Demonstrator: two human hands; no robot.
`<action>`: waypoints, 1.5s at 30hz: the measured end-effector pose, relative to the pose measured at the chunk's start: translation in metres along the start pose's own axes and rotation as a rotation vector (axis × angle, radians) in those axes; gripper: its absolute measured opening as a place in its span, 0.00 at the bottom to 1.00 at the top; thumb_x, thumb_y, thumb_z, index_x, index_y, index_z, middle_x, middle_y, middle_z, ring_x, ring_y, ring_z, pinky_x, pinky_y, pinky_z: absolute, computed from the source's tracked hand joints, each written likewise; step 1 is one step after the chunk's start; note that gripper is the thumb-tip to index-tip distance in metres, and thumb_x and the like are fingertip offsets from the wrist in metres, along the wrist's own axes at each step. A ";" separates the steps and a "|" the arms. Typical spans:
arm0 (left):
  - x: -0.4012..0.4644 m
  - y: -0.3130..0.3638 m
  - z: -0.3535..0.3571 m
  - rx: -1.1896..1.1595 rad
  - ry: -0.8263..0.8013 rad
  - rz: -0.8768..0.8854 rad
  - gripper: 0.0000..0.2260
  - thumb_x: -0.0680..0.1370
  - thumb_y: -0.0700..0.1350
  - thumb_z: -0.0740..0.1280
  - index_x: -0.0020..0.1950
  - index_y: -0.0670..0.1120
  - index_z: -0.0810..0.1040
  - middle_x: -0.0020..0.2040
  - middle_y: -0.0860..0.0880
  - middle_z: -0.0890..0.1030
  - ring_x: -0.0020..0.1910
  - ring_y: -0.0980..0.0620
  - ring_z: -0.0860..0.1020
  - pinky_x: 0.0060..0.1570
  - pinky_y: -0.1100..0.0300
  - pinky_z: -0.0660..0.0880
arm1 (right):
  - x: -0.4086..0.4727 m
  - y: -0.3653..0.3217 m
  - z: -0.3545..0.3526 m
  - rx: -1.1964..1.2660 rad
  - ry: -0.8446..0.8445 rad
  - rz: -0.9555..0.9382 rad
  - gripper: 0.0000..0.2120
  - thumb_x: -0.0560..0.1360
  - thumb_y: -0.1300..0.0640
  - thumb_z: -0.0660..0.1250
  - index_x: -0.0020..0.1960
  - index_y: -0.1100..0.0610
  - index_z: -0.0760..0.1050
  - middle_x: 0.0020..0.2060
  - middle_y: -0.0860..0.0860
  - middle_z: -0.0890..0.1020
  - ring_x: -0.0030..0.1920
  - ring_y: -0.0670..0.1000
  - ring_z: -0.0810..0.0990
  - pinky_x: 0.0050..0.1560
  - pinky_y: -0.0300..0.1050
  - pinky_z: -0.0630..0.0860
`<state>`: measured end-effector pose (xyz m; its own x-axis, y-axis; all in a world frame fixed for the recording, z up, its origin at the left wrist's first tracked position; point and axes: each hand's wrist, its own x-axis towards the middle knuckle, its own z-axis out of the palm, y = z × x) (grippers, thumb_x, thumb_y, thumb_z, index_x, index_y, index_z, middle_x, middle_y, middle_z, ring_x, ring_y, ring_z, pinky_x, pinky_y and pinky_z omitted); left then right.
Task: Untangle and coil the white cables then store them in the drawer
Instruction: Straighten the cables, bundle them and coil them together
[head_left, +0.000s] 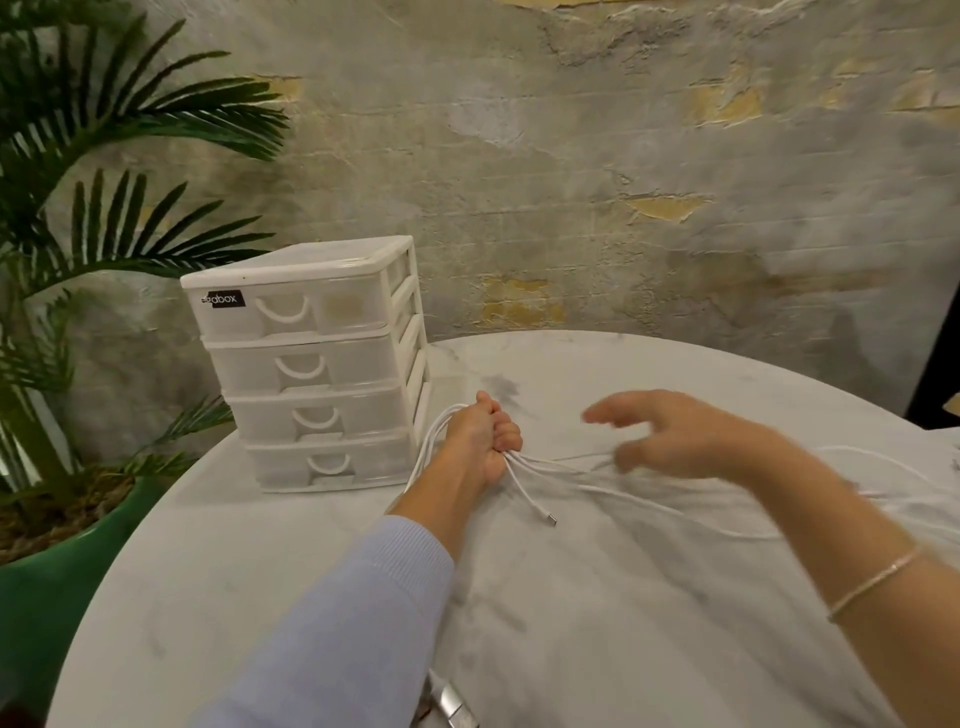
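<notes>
Left hand (480, 447): gripping bundled white cables (524, 475), fingers curled.
Right hand (675, 434): hovering spread over loose strands, holding nothing.
Drawer unit (306, 364): standing shut on tabletop (597, 597), beside left hand.

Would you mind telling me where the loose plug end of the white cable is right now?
In the head view, the plug end lies on the marble table, just below the left hand gripping the white cables.
</notes>
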<state>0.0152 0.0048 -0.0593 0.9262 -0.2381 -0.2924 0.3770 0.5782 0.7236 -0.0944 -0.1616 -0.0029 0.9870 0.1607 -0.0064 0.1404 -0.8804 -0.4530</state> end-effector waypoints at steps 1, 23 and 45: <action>0.000 -0.001 0.000 -0.003 -0.001 -0.001 0.20 0.84 0.50 0.48 0.33 0.46 0.59 0.16 0.53 0.57 0.11 0.58 0.55 0.11 0.69 0.50 | 0.007 -0.013 0.017 -0.049 0.019 -0.045 0.21 0.75 0.59 0.65 0.68 0.53 0.70 0.61 0.48 0.76 0.62 0.48 0.74 0.59 0.36 0.66; 0.006 -0.008 -0.001 0.213 0.083 0.024 0.19 0.84 0.52 0.49 0.34 0.46 0.59 0.16 0.54 0.56 0.13 0.58 0.54 0.14 0.71 0.50 | -0.007 -0.069 0.067 -0.136 -0.144 -0.153 0.22 0.80 0.52 0.56 0.30 0.59 0.68 0.30 0.51 0.71 0.33 0.48 0.67 0.39 0.44 0.67; 0.018 -0.004 -0.008 0.108 0.073 0.021 0.19 0.84 0.51 0.48 0.33 0.47 0.58 0.16 0.53 0.56 0.12 0.59 0.54 0.12 0.71 0.49 | -0.033 0.033 -0.072 -0.520 0.186 0.516 0.22 0.74 0.56 0.68 0.67 0.48 0.70 0.66 0.54 0.72 0.66 0.59 0.69 0.64 0.53 0.67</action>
<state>0.0302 0.0045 -0.0728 0.9332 -0.1675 -0.3181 0.3586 0.4943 0.7919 -0.1163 -0.2279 0.0469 0.9279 -0.3665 0.0681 -0.3699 -0.9279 0.0463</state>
